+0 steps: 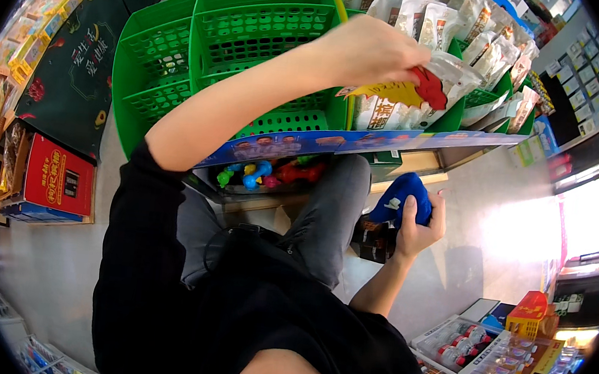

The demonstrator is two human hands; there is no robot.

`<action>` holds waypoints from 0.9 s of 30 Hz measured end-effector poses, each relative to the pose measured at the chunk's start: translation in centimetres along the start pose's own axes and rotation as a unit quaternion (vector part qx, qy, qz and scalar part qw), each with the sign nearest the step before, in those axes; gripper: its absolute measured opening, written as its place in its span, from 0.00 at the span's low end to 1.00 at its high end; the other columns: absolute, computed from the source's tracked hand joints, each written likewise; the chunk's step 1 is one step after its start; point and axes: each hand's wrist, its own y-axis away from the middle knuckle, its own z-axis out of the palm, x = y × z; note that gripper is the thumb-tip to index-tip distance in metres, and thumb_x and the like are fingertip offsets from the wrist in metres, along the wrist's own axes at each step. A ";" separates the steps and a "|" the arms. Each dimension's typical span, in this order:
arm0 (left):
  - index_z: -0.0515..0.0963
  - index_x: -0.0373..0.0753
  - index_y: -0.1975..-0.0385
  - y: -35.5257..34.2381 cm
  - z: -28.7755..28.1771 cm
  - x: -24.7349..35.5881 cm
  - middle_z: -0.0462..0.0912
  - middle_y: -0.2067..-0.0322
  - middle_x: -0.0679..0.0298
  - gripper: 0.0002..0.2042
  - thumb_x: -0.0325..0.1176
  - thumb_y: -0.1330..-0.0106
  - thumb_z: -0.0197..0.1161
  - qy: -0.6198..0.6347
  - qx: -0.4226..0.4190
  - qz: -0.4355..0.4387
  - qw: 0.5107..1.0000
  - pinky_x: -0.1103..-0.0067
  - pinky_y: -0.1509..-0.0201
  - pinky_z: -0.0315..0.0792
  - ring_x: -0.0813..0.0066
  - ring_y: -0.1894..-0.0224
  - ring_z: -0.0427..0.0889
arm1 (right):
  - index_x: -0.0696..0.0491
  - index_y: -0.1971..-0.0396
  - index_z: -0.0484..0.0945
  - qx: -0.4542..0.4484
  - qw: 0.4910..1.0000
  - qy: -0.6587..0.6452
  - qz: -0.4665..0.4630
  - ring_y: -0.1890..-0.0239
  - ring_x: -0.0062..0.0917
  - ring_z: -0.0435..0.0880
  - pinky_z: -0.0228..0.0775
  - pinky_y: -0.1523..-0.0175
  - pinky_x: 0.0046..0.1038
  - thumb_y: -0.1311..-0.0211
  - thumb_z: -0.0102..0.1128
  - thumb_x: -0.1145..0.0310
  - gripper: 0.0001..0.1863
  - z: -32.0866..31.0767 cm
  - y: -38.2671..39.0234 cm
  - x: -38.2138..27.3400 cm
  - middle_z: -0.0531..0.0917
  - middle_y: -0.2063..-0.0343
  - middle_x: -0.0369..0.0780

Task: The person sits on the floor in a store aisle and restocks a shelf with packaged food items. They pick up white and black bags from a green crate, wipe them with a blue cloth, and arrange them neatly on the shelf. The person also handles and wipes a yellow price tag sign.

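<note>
My left hand (375, 51) reaches across to the right over the green plastic bins, slightly blurred, its fingers closed on the top of a yellow and red packet (402, 93). That packet hangs in front of white snack bags (380, 116) standing in a bin compartment. My right hand (421, 226) grips a bunched blue cloth (404, 196), held low beside my right knee with the thumb on its near side. To the left of the snack bags, a green plastic bin (196, 50) with perforated walls has bare compartments.
Colourful toys (258, 175) lie in a dark box under the bins, before my knees. A red carton (58, 176) stands on the left. At lower right is a rack of bottles (471, 344). More snack bags (486, 50) fill the far right bins.
</note>
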 end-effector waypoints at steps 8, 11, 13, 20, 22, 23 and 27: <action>0.75 0.37 0.68 -2.1 6.0 0.0 0.79 0.74 0.54 0.16 0.46 0.43 0.63 0.031 -0.174 -0.042 0.983 0.65 0.67 0.73 0.52 0.69 0.79 | 0.60 0.72 0.75 0.009 0.999 -0.019 0.032 0.73 0.20 0.71 0.65 0.64 0.20 0.48 0.63 0.70 0.09 -1.2 0.9 1.4 0.76 0.77 0.37; 0.74 0.39 0.73 -0.1 4.7 0.0 0.77 0.77 0.60 0.10 0.39 0.43 0.62 0.025 -0.018 0.154 0.988 0.72 0.71 0.73 0.62 0.75 0.78 | 0.60 0.72 0.75 0.018 0.999 0.003 0.040 0.73 0.18 0.71 0.64 0.65 0.20 0.48 0.63 0.70 0.09 -1.8 1.0 2.3 0.76 0.77 0.36; 0.73 0.41 0.74 1.5 1.7 1.0 0.74 0.78 0.66 0.05 0.34 0.44 0.61 -0.017 0.099 0.288 0.952 0.79 0.73 0.69 0.71 0.76 0.74 | 0.60 0.72 0.75 0.028 0.999 -0.001 0.042 0.74 0.17 0.70 0.64 0.66 0.19 0.47 0.63 0.69 0.10 -2.1 1.2 2.8 0.75 0.77 0.35; 0.73 0.45 0.74 6.3 -4.3 4.0 0.67 0.72 0.71 0.05 0.26 0.50 0.56 -0.102 0.242 0.443 0.857 0.85 0.75 0.58 0.81 0.72 0.62 | 0.60 0.72 0.74 0.045 0.957 -0.225 0.178 0.75 0.15 0.70 0.62 0.67 0.17 0.46 0.63 0.65 0.13 -1.0 1.0 1.9 0.76 0.78 0.34; 0.72 0.44 0.74 7.4 -4.6 4.0 0.66 0.72 0.71 0.05 0.26 0.50 0.57 -0.092 0.241 0.438 0.861 0.85 0.75 0.57 0.81 0.72 0.62 | 0.60 0.72 0.74 0.027 0.948 -0.263 0.177 0.74 0.16 0.70 0.62 0.66 0.18 0.47 0.62 0.62 0.15 -0.4 1.0 1.5 0.76 0.77 0.35; 0.72 0.43 0.74 7.6 -4.8 3.9 0.67 0.72 0.71 0.05 0.26 0.51 0.57 -0.084 0.245 0.424 0.868 0.85 0.75 0.58 0.80 0.72 0.62 | 0.61 0.73 0.74 0.018 0.943 -0.283 0.176 0.74 0.16 0.70 0.62 0.65 0.18 0.47 0.62 0.61 0.16 -0.2 1.0 1.3 0.76 0.76 0.36; 0.74 0.42 0.74 9.4 -5.5 4.3 0.69 0.72 0.72 0.05 0.26 0.52 0.58 -0.162 0.233 0.367 0.886 0.85 0.73 0.59 0.80 0.71 0.62 | 0.62 0.74 0.72 -0.099 0.887 -0.411 0.184 0.61 0.25 0.72 0.62 0.55 0.24 0.53 0.59 0.55 0.21 0.6 0.5 0.4 0.75 0.63 0.45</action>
